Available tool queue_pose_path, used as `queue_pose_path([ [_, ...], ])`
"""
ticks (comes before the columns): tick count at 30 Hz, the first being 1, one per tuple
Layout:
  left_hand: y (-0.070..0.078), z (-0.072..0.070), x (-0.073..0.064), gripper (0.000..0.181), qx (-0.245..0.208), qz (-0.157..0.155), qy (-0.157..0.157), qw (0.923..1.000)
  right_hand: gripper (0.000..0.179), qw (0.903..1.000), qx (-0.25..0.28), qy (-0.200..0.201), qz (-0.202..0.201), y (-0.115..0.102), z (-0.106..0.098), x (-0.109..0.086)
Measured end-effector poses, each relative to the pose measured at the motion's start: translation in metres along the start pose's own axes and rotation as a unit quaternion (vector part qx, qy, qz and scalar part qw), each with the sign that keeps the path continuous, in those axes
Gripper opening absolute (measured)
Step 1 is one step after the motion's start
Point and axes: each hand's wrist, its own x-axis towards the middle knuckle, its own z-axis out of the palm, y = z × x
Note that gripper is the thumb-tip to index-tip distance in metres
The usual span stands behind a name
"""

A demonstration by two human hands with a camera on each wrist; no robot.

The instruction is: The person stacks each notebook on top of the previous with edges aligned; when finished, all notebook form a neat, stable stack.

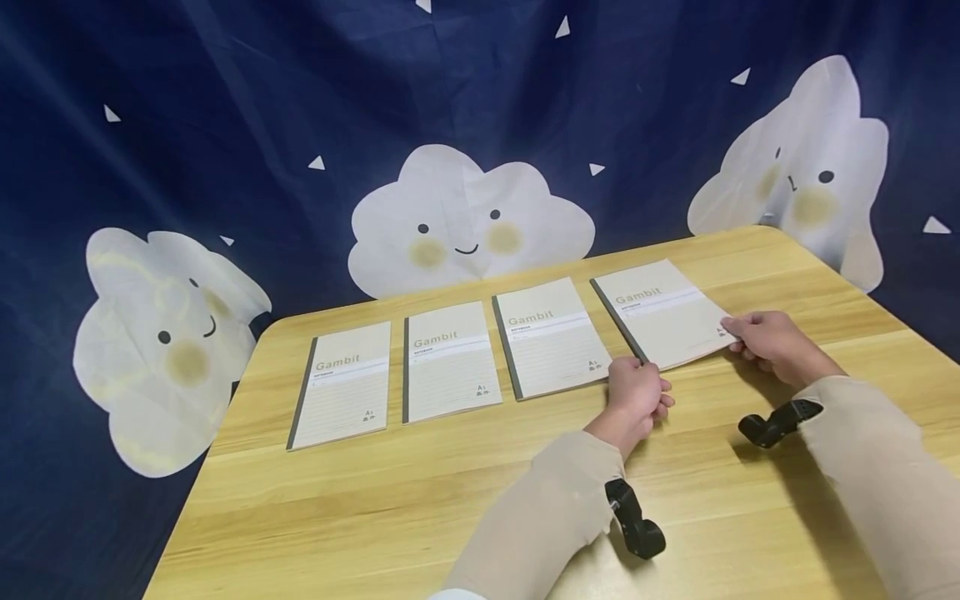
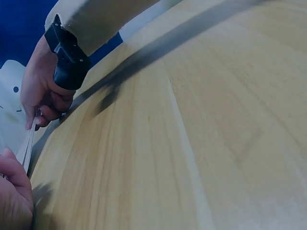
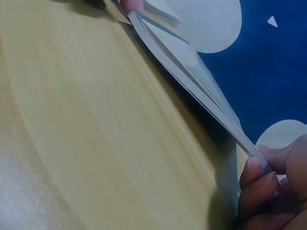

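Head view: left hand and right hand pinch near corners of the rightmost cream, grey-spined, rectangular paper notebook; light, level grips should keep it from bowing.

Left hand pinches, right of centre; right hand pinches farther right; left arm slants up rightward, right arm leftward.

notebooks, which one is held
The rightmost notebook, the only one gripped: left hand at its near-left corner, right hand at its near-right.
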Motion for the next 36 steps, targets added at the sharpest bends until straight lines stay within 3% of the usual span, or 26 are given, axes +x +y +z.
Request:
queue_pose_path([
  [9,-0.001,0.006,0.006,0.016,-0.030,-0.011,0.027,0.9991,0.049,1.0000,0.005,0.007,0.004,-0.001,0.000,-0.001],
  [16,0.000,0.009,0.005,0.032,-0.048,-0.030,0.027,0.9980,0.045,0.9999,-0.005,0.014,-0.008,-0.002,0.004,-0.003],
  [22,0.001,0.009,0.007,0.019,-0.053,-0.033,0.022,0.9978,0.046,0.9994,-0.014,0.030,-0.003,-0.001,0.006,-0.004],
  [29,0.001,0.005,0.008,0.032,-0.041,-0.031,0.008,0.9987,0.041,0.9993,0.006,0.032,-0.019,0.007,0.001,-0.007],
  [36,0.001,0.000,0.008,0.039,-0.044,-0.026,-0.020,0.9985,0.053,0.9992,0.020,0.022,-0.025,0.013,-0.001,-0.010],
])
